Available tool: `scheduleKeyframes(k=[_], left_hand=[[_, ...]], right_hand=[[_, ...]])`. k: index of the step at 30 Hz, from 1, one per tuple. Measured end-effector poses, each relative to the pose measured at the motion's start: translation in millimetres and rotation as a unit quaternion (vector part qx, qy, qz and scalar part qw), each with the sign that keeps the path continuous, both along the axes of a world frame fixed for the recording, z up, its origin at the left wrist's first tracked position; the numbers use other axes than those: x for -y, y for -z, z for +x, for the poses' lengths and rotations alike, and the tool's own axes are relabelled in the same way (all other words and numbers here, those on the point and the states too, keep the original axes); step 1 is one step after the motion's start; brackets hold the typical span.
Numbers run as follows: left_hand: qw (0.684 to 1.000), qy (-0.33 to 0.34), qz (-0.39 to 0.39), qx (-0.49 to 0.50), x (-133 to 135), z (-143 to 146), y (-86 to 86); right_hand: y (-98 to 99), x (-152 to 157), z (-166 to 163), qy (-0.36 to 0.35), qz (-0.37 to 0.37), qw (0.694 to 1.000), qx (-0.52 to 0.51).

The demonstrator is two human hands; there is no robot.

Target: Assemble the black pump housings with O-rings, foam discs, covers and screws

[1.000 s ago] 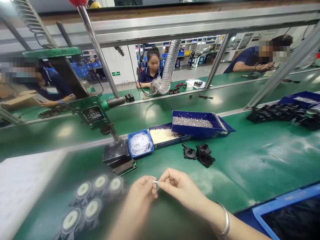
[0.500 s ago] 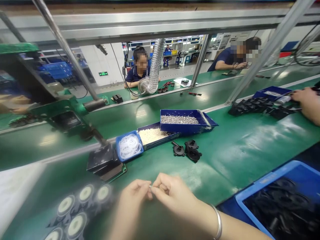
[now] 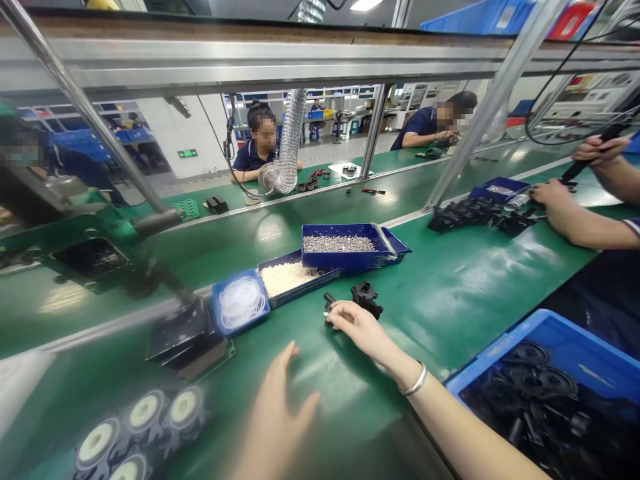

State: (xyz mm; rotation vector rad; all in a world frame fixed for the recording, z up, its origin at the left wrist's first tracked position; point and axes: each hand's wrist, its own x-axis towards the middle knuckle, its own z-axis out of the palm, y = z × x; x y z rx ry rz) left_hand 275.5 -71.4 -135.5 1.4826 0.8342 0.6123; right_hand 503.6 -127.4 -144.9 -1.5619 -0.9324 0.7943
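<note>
My right hand (image 3: 356,328) reaches over the black plastic housings, its thumb and fingers closed in a pinch. At the fingertips shows a small white piece (image 3: 326,314), too small to name exactly. Part of one housing with a spout (image 3: 329,298) sticks out behind those fingers; the rest is covered by the hand. Just beyond stand more black housings (image 3: 367,297). My left hand (image 3: 281,407) is open over the green bench, thumb and fingers apart and somewhat blurred, with nothing in it.
Blue trays hold white rings (image 3: 243,301), cream-coloured small parts (image 3: 287,277) and metal pins (image 3: 340,245). A black-and-green bench press (image 3: 185,333) stands left, near black parts with white discs (image 3: 145,410). A blue crate (image 3: 465,377) of black parts sits right. A co-worker's hands (image 3: 555,203) work nearby.
My hands have come apart. The right has moved forward to the black housings with the small white piece; the left has opened and stays nearer me. The view has shifted slightly.
</note>
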Motion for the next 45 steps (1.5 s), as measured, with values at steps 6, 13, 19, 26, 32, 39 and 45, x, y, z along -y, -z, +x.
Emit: scheduleKeyframes(k=[6, 13, 19, 26, 32, 39, 45], left_hand=[[0.979, 0.140, 0.146, 0.012, -14.1, -4.0, -16.2], [0.999, 0.052, 0.012, -0.008, -6.1, -19.8, -2.8], [0.892, -0.080, -0.358, 0.265, -7.2, -25.0, -8.6], [0.847, -0.099, -0.437, 0.288, -12.4, -32.3, -12.5], [0.838, -0.100, -0.441, 0.307, -10.5, -31.3, -13.3], [0.875, -0.091, -0.379, 0.288, -7.4, -31.5, -12.9], [0.957, -0.128, -0.186, 0.181, -2.4, -30.7, -8.6]], right_hand=[[-21.3, 17.5, -45.7, -0.308, -0.050, 0.915, -0.256], [-31.2, 6.3, -65.7, -0.230, 0.028, 0.925, -0.300], [-30.4, -2.0, -86.2, -0.173, -0.017, 0.942, -0.286], [-21.3, -6.2, -122.1, -0.213, -0.032, 0.967, -0.137], [-21.1, -3.6, -126.4, -0.205, 0.015, 0.974, 0.095], [-21.7, -4.3, -129.2, -0.191, 0.060, 0.942, 0.269], [-20.2, -2.2, -130.3, -0.182, 0.104, 0.883, 0.419]])
